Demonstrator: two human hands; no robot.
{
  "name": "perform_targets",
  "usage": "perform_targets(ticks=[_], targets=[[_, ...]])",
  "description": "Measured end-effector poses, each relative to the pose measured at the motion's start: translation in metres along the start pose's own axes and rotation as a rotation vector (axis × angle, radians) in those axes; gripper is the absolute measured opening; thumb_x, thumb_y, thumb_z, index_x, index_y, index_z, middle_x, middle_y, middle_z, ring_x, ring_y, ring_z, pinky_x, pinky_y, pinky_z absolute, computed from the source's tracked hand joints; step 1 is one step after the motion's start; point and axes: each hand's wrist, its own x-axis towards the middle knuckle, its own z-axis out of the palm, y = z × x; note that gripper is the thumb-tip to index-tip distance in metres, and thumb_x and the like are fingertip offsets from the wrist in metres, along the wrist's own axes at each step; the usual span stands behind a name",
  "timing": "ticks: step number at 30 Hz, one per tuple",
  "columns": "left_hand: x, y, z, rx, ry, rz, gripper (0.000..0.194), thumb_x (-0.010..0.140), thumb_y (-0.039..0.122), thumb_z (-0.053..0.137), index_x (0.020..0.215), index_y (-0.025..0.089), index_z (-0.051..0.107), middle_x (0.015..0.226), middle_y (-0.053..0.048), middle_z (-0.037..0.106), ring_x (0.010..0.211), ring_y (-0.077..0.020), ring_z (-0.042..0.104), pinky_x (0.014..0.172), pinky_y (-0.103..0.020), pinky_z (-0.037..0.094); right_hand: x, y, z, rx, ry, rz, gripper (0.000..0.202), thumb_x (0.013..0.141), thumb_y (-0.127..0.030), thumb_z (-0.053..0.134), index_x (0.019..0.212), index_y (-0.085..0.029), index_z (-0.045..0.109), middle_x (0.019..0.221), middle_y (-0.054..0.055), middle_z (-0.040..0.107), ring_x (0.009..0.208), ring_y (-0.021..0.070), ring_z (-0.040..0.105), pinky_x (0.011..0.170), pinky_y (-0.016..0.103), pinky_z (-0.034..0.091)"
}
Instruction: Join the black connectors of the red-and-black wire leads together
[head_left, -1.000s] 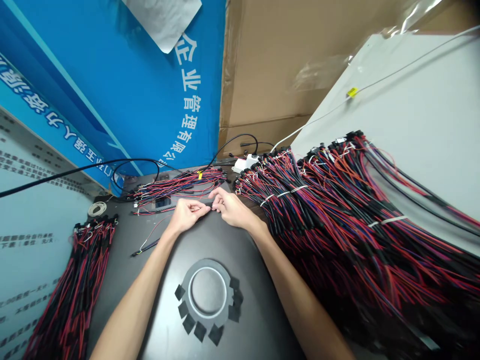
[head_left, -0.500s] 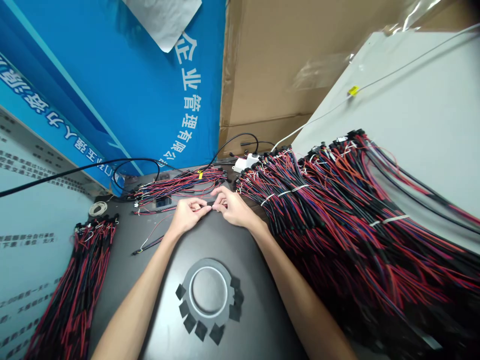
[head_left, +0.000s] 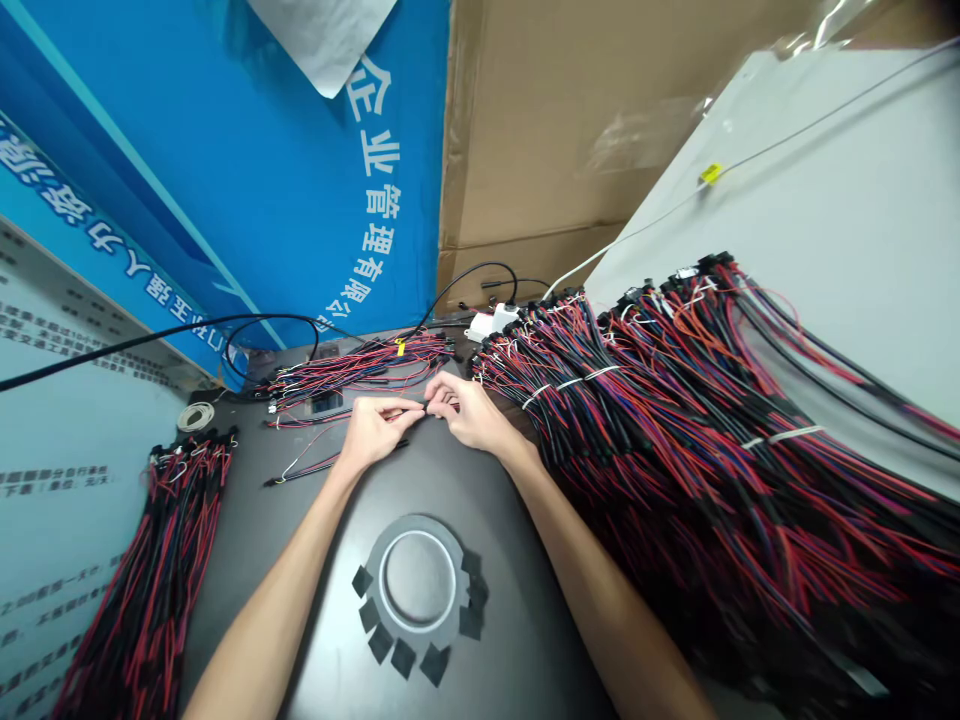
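My left hand [head_left: 377, 430] is closed, thumb and forefinger pinched on a thin wire harness [head_left: 426, 408]; only a small dark bit of it shows between my hands. My right hand [head_left: 471, 414] is closed at the same spot, its fingertips almost touching the left ones and hiding most of what they grip. Below and left of them, a loose wire harness [head_left: 309, 468] with a black connector lies on the dark table [head_left: 510, 560], passing behind my left hand. Nearer me stands a grey ring-shaped roll or dish [head_left: 420, 580] with several black tape pieces [head_left: 381, 643] stuck around its rim.
Behind my hands lies a bundle of red and black wires [head_left: 360, 365]. Large tied wire bundles [head_left: 637, 400] fill the right side; another bundle [head_left: 161, 560] hangs at the left edge. A white plug adapter [head_left: 491, 322] and a black cable [head_left: 165, 338] are at the back.
My fingertips have shifted slightly and drawn closer together, the left fingers now straighter. The loose harness by my left wrist has moved a little upward. The tape pieces are unchanged.
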Motion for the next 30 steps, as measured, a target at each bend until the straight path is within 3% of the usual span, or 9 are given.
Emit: perform_targets(ticks=[5, 12, 18, 30], targets=[[0.0, -0.002, 0.003, 0.128, 0.046, 0.05, 0.024, 0.076, 0.033, 0.068, 0.082, 0.013, 0.081, 0.058, -0.004, 0.068, 0.047, -0.0108, 0.043, 0.05, -0.025, 0.031, 0.001, 0.001, 0.002, -0.088, 0.0, -0.025, 0.012, 0.086, -0.013, 0.048, 0.094, -0.017, 0.057, 0.076, 0.0, 0.061, 0.071, 0.0114, 0.059, 0.071, 0.022, 0.043], [0.001, -0.009, 0.007, 0.254, 0.048, 0.102, 0.022, 0.08, 0.031, 0.064, 0.085, 0.016, 0.08, 0.057, -0.003, 0.065, 0.049, -0.0115, 0.043, 0.054, -0.026, 0.033, 0.002, -0.002, 0.002, -0.156, -0.042, 0.009, 0.021, 0.084, -0.005, 0.045, 0.092, -0.016, 0.061, 0.084, 0.004, 0.065, 0.078, 0.013, 0.06, 0.075, 0.023, 0.043], [0.002, -0.006, 0.006, 0.363, 0.043, 0.097, 0.019, 0.08, 0.031, 0.064, 0.077, 0.017, 0.077, 0.05, 0.002, 0.054, 0.046, -0.0111, 0.038, 0.055, -0.026, 0.032, 0.002, -0.004, 0.002, -0.202, -0.042, -0.002, 0.019, 0.085, -0.005, 0.047, 0.088, -0.016, 0.062, 0.091, 0.007, 0.067, 0.085, 0.0151, 0.061, 0.08, 0.026, 0.045], [0.004, 0.0, 0.003, 0.139, -0.022, -0.05, 0.016, 0.073, 0.029, 0.065, 0.07, 0.014, 0.07, 0.049, 0.001, 0.056, 0.044, -0.0109, 0.041, 0.049, -0.025, 0.028, 0.003, -0.011, 0.002, -0.331, -0.096, -0.022, 0.021, 0.083, -0.002, 0.047, 0.082, -0.014, 0.064, 0.088, 0.009, 0.064, 0.083, 0.0164, 0.057, 0.082, 0.028, 0.044]])
